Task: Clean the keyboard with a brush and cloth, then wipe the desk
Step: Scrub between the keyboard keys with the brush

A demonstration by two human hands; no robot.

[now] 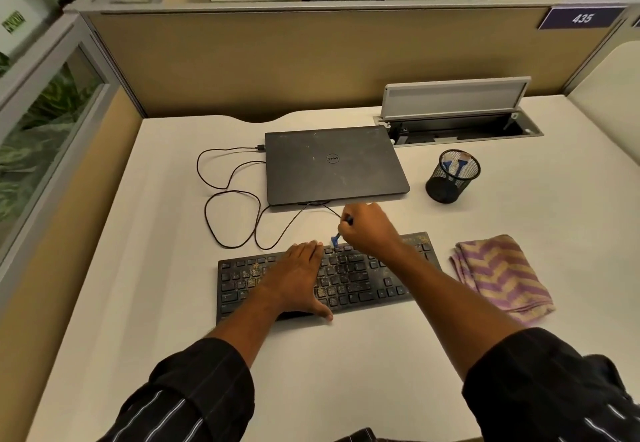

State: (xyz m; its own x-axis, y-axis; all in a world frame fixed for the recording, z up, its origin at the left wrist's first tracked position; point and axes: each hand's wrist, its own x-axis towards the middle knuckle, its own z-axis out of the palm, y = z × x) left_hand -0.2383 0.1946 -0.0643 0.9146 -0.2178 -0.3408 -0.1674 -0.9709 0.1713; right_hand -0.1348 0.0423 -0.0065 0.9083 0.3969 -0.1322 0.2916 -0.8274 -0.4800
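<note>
A black keyboard (360, 278) speckled with yellowish crumbs lies on the white desk (166, 303). My left hand (298, 278) rests flat on its middle keys, fingers straight and thumb spread toward the front edge. My right hand (369, 230) grips a small blue brush (335, 240), whose bristle end touches the keyboard's top row. A folded purple-and-tan striped cloth (502, 275) lies on the desk just right of the keyboard, apart from both hands.
A shut dark laptop (332, 164) sits behind the keyboard, with a black cable (221, 199) looping at its left. A mesh pen cup (450, 178) holding blue brushes stands at the right. Behind it is an open cable tray (460, 126), then the partition wall.
</note>
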